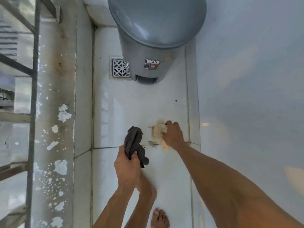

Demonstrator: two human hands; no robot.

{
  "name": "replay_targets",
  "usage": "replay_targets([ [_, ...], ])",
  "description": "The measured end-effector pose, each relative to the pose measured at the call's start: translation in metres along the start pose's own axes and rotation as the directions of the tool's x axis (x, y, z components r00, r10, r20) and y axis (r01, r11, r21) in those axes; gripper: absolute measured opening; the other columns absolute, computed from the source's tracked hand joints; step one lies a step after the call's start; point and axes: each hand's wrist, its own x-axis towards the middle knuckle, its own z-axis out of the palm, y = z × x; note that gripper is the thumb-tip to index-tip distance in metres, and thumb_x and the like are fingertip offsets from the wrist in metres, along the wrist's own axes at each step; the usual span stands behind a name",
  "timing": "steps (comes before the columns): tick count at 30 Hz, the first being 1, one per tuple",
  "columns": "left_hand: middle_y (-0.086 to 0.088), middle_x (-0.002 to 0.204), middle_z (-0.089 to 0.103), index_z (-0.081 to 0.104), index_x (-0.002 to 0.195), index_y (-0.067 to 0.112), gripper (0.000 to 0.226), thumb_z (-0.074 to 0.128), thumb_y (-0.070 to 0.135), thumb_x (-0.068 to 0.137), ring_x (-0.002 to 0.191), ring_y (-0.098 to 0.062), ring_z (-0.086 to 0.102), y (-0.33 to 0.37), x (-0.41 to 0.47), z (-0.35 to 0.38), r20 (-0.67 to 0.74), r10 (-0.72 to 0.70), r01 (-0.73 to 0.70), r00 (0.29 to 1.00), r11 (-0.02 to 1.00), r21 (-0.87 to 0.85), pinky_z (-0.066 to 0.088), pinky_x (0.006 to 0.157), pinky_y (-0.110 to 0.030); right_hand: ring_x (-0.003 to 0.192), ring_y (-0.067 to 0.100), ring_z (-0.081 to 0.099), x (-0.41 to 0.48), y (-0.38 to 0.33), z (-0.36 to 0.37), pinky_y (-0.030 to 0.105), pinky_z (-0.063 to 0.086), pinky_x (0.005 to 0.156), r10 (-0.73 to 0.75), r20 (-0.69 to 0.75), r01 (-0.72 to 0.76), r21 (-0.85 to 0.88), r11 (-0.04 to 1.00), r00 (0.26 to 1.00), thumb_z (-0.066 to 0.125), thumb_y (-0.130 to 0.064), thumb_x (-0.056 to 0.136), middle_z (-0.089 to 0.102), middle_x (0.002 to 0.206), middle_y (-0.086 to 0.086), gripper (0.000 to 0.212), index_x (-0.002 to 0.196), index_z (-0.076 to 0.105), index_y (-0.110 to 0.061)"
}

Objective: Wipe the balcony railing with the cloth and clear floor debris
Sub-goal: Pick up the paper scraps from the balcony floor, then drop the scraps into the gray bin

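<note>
My left hand (127, 167) grips a dark crumpled cloth (134, 143) above the white floor tiles (131, 106). My right hand (172, 135) reaches down to the floor, its fingers curled round a pale crumpled piece of debris (158, 130) that lies on a brownish stain. A small metal piece (152, 142) lies on the tile joint between the two hands. The balcony railing (33, 96), made of dark metal bars, runs along the left edge above a stained, flaking ledge (56, 112).
A grey pedal bin (151, 51) with a closed lid stands on the floor ahead, beside a square floor drain (119, 68). A pale wall (246, 79) closes the right side. My bare feet (159, 218) are at the bottom.
</note>
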Motion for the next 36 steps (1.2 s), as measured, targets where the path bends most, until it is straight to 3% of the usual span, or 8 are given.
replay_targets([
  [11, -0.002, 0.088, 0.067, 0.058, 0.115, 0.015, 0.028, 0.053, 0.001, 0.092, 0.079, -0.012, 0.062, 0.155, -0.113, -0.088, -0.027, 0.117, -0.119, 0.993, 0.990, -0.080, 0.045, 0.061, -0.018, 0.100, 0.034, 0.058, -0.141, -0.140, -0.176, 0.037, 0.047, 0.085, -0.131, -0.065, 0.135, 0.072, 0.988, 0.989, 0.061, -0.010, 0.083, 0.046, 0.120, 0.013, 0.038, 0.119, 0.049, -0.011],
  [13, -0.002, 0.087, 0.068, 0.059, 0.113, 0.017, 0.028, 0.053, 0.001, 0.090, 0.080, -0.021, 0.066, 0.181, -0.134, -0.107, -0.035, 0.123, -0.125, 0.992, 0.988, -0.092, 0.056, 0.068, -0.032, 0.101, 0.033, 0.057, -0.170, -0.155, -0.206, 0.038, 0.048, 0.086, -0.104, -0.058, 0.109, 0.095, 0.989, 0.993, 0.061, -0.010, 0.083, 0.046, 0.119, 0.012, 0.038, 0.119, 0.050, -0.012],
  [16, -0.003, 0.086, 0.069, 0.059, 0.111, 0.018, 0.028, 0.053, 0.002, 0.089, 0.079, -0.028, 0.068, 0.215, -0.160, -0.132, -0.054, 0.136, -0.141, 0.989, 0.986, -0.092, 0.058, 0.075, -0.049, 0.104, 0.030, 0.057, -0.199, -0.174, -0.251, 0.035, 0.047, 0.087, -0.077, -0.073, 0.085, 0.106, 0.991, 0.994, 0.060, -0.010, 0.085, 0.046, 0.121, 0.010, 0.040, 0.123, 0.049, -0.015],
  [19, -0.003, 0.086, 0.067, 0.058, 0.114, 0.016, 0.029, 0.052, 0.002, 0.089, 0.081, -0.026, 0.066, 0.247, -0.179, -0.153, -0.061, 0.144, -0.149, 0.988, 0.985, -0.090, 0.057, 0.076, -0.044, 0.105, 0.032, 0.057, -0.217, -0.192, -0.299, 0.036, 0.045, 0.089, -0.095, -0.126, 0.110, 0.115, 0.987, 0.987, 0.058, -0.011, 0.087, 0.048, 0.121, 0.013, 0.040, 0.125, 0.050, -0.013],
  [22, 0.001, 0.081, 0.062, 0.057, 0.110, 0.013, 0.024, 0.051, -0.001, 0.091, 0.075, -0.014, 0.060, 0.280, -0.197, -0.171, -0.080, 0.160, -0.167, 0.984, 0.981, -0.098, 0.046, 0.062, -0.017, 0.105, 0.033, 0.056, -0.230, -0.203, -0.338, 0.035, 0.045, 0.087, -0.104, -0.153, 0.125, 0.134, 0.983, 0.983, 0.058, -0.012, 0.086, 0.049, 0.120, 0.015, 0.040, 0.125, 0.051, -0.011],
  [23, 0.001, 0.081, 0.061, 0.057, 0.108, 0.014, 0.023, 0.051, -0.001, 0.091, 0.074, -0.013, 0.059, 0.291, -0.203, -0.177, -0.082, 0.162, -0.170, 0.983, 0.980, -0.105, 0.043, 0.058, -0.015, 0.105, 0.034, 0.056, -0.234, -0.207, -0.348, 0.036, 0.046, 0.087, -0.101, -0.162, 0.125, 0.143, 0.982, 0.982, 0.059, -0.013, 0.085, 0.049, 0.119, 0.016, 0.039, 0.124, 0.051, -0.011],
  [27, -0.006, 0.092, 0.066, 0.057, 0.110, 0.016, 0.024, 0.051, 0.003, 0.090, 0.087, -0.027, 0.063, 0.324, -0.212, -0.186, -0.069, 0.183, -0.190, 0.981, 0.976, -0.106, 0.052, 0.074, -0.035, 0.105, 0.036, 0.056, -0.246, -0.221, -0.377, 0.038, 0.046, 0.087, -0.092, -0.169, 0.118, 0.151, 0.981, 0.981, 0.059, -0.014, 0.084, 0.049, 0.120, 0.017, 0.036, 0.120, 0.052, -0.011],
  [36, -0.008, 0.098, 0.067, 0.058, 0.116, 0.013, 0.028, 0.052, 0.006, 0.090, 0.092, -0.027, 0.064, 0.380, -0.216, -0.191, -0.081, 0.211, -0.218, 0.974, 0.972, -0.084, 0.055, 0.085, -0.043, 0.110, 0.035, 0.052, -0.245, -0.255, -0.412, 0.034, 0.043, 0.086, -0.141, -0.144, 0.162, 0.143, 0.976, 0.979, 0.058, -0.012, 0.084, 0.052, 0.122, 0.018, 0.038, 0.121, 0.052, -0.007],
])
